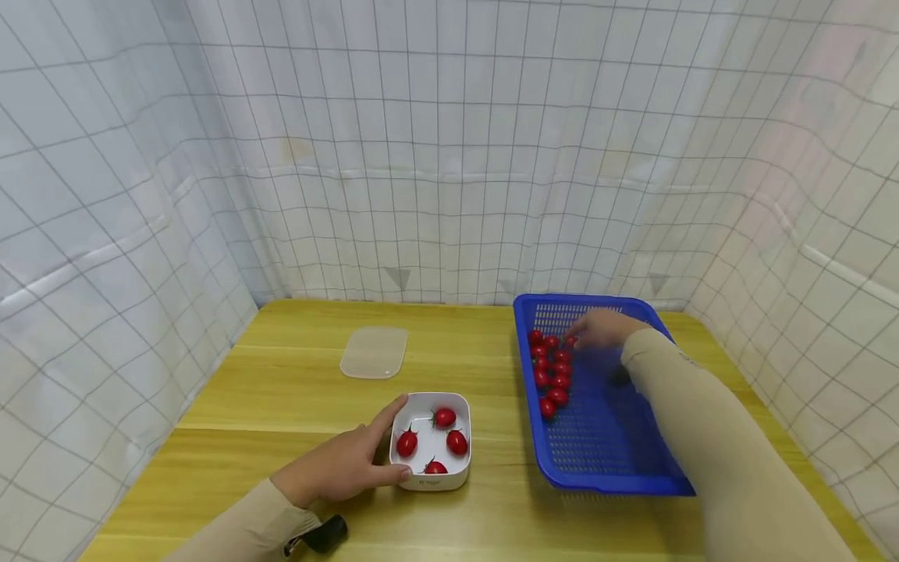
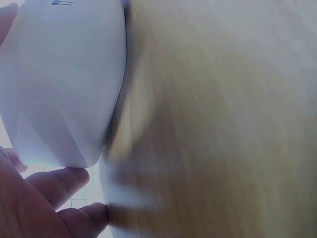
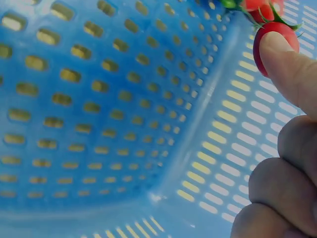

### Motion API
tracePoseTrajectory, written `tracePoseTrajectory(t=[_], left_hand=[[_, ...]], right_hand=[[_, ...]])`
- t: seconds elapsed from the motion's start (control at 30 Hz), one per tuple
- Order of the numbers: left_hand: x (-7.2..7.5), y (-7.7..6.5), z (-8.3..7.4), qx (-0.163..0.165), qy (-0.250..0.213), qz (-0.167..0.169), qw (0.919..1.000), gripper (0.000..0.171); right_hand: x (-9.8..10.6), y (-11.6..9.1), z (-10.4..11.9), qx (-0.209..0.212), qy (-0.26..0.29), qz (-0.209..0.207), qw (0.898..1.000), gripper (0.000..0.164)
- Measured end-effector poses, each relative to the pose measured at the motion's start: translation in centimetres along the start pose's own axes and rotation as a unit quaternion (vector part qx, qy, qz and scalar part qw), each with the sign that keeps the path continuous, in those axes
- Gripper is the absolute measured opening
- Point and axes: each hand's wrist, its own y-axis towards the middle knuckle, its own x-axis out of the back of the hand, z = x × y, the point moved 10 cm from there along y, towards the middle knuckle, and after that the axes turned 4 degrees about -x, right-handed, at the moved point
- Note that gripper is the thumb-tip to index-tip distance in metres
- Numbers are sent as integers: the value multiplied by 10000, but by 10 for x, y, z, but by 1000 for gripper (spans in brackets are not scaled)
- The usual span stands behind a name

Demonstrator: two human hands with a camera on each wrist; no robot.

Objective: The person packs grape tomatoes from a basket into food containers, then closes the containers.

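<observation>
My left hand (image 1: 349, 460) grips the left side of a small white square food container (image 1: 460, 473), thumb at the near corner and fingers around the far one. In the left wrist view, the container's smooth wall (image 2: 64, 89) rises close beside the fingers (image 2: 58, 184). Inside the container lie several red cherry tomatoes (image 1: 406, 443) with green stems. Over the far part of a blue plastic basket (image 1: 597, 437), my right hand (image 1: 602, 328) pinches a cherry tomato (image 3: 264, 59), its thumb on the red skin and the other fingers curled. More cherry tomatoes (image 1: 559, 381) lie along the basket's left side.
A translucent flat lid (image 1: 374, 353) rests on the wooden table (image 1: 281, 406) behind the container. White gridded curtains (image 1: 449, 156) stand along the back and both sides. Dark wrist devices show below the left sleeve (image 1: 246, 523) and near the right sleeve (image 1: 702, 414).
</observation>
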Motion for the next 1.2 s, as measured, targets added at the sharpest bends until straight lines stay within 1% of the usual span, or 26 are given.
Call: tracePoseTrajectory(t=[0.1,0.2,0.33,0.43,0.5,0.57,0.67,0.73,0.8,0.97,1.1,1.2], left_hand=[[0,0,0,22,12,-13,10000,107],[0,0,1,58,46,-20,10000,107],[-1,0,1,74,25,-20,10000,107],[-1,1,2,61,-1,-5,10000,107],[-1,1,2,56,-14,10,10000,107],[-1,1,1,45,-30,21,10000,107],[0,1,1,26,-46,41,10000,106],[0,2,1,13,-52,53,10000,106],[-1,2,1,16,-55,68,10000,106],[-1,2,1,42,-37,76,10000,106],[-1,2,1,48,-44,86,9999,105],[-1,2,1,55,-72,105,9999,105]], right_hand=[[10,-4,2,107,-128,-95,9998,29],[23,-11,5,128,-258,-218,9993,29],[47,-24,20,227,-338,-420,9983,32],[63,-32,37,419,-312,-617,9967,33],[71,-37,49,469,-220,-713,9961,33],[79,-42,67,602,-167,-781,9950,33],[85,-46,97,733,-178,-754,9943,34],[85,-49,119,855,-195,-677,9938,34],[80,-50,140,926,-179,-519,9942,35],[61,-57,193,1216,-269,-112,9921,33],[43,-65,231,1673,-463,111,9848,26],[29,-68,251,1940,-583,237,9790,24]])
